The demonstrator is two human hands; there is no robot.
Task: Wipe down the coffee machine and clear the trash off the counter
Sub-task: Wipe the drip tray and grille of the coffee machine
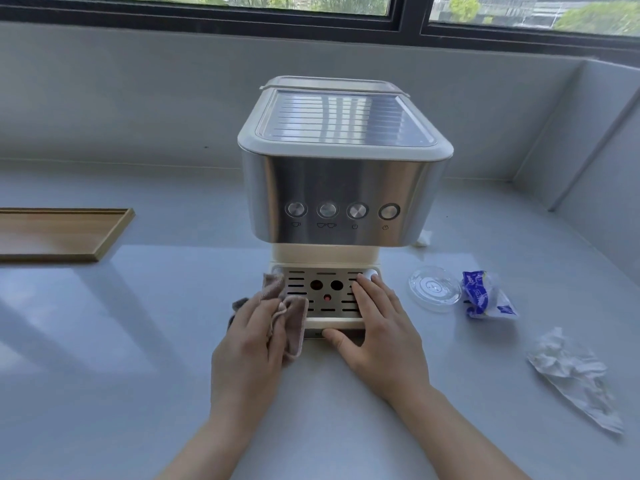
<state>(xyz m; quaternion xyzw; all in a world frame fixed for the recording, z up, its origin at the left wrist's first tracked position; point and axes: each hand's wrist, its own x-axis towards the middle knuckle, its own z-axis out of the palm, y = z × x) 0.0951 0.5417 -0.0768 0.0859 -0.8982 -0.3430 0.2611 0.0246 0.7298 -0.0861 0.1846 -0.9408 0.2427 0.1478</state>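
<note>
A cream and steel coffee machine (341, 188) stands mid-counter, its slotted drip tray (325, 292) facing me. My left hand (249, 341) grips a pinkish-brown cloth (289, 306) pressed against the tray's left side. My right hand (377, 327) lies flat on the tray's right side, thumb along its front edge, fingers spread. To the right lie a clear plastic lid (434, 289), a blue and clear wrapper (485, 296) and a crumpled white paper (571, 372). A small white scrap (424, 239) peeks out behind the machine's right side.
A shallow wooden tray (62, 233) sits at the left on the grey counter (121, 341). A grey wall runs along the back and turns forward at the right (588, 150), with a dark window frame above it.
</note>
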